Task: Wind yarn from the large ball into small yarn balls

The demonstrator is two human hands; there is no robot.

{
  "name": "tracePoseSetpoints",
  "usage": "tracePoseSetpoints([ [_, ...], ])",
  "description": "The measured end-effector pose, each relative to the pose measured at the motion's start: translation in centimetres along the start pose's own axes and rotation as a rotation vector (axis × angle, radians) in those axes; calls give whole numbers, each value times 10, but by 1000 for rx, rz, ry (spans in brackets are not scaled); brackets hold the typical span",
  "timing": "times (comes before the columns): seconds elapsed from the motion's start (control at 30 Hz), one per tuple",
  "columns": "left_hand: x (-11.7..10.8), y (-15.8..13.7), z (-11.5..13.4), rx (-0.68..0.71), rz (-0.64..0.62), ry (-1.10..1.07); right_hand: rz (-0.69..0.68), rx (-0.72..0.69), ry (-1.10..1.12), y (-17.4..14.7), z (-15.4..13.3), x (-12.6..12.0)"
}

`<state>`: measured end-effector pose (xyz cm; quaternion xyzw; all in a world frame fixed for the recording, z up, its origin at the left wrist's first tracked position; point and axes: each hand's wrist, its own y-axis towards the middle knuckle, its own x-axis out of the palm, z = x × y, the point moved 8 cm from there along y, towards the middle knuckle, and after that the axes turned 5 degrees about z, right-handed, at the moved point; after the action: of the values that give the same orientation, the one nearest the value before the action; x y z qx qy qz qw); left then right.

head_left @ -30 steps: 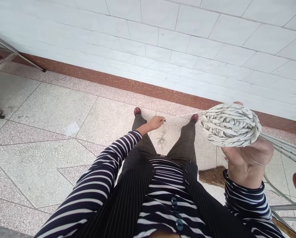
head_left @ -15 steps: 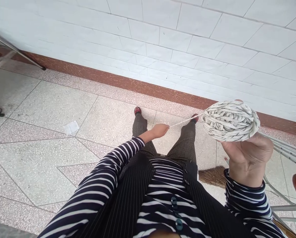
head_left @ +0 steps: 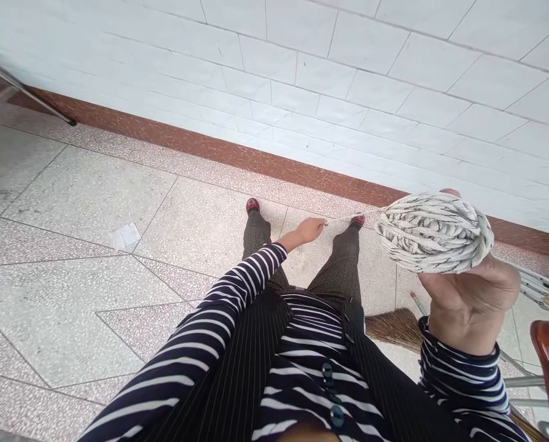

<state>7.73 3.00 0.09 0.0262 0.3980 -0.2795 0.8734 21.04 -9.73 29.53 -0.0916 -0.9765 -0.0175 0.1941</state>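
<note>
On the right, my right hand (head_left: 472, 291) grips a wound ball of off-white cord (head_left: 433, 233) with dark flecks, holding it from below and behind. Some of those fingers are hidden by the ball. My left hand (head_left: 310, 229) is in front of my legs, to the left of the ball, its fingers closed in a pinch. A tiny pale bit of cord shows at its fingertips; the strand between hand and ball is hard to make out.
A white tiled wall (head_left: 297, 67) with a red-brown skirting (head_left: 201, 144) runs ahead. On the floor are a white packet (head_left: 126, 237) and a straw broom (head_left: 394, 328). Metal legs (head_left: 48, 107) stand at left. A chair with a reddish wooden arm (head_left: 548, 362) is at right.
My left hand has moved a little right and up, nearer the ball. The strand that was stretched taut no longer shows clearly. The ball has shifted slightly right.
</note>
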Motion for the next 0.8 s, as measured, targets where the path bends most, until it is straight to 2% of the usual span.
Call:
tracePoseSetpoints([
  [0.13,43,-32,16,90,-168,-40,36,-13,-7,6,1,-4],
  [0.2,50,-53,12,119,-197,-77,36,0,1,7,3,-7],
  [0.27,46,-71,-3,102,-198,-86,26,14,6,6,6,-8],
  [0.37,20,-81,-33,9,-164,-30,5,48,-2,3,11,-6],
  [0.47,-19,-65,-54,-89,-60,25,-13,74,-9,2,14,0],
  [0.53,-40,-44,-54,-113,6,24,-24,61,4,3,12,4],
  [0.6,-51,-20,-44,-104,57,17,-31,43,13,3,9,6],
  [0.7,-46,5,-20,-50,110,72,-15,38,-15,-1,5,3],
  [0.8,-18,4,0,34,38,149,21,31,-34,-5,1,-3],
])
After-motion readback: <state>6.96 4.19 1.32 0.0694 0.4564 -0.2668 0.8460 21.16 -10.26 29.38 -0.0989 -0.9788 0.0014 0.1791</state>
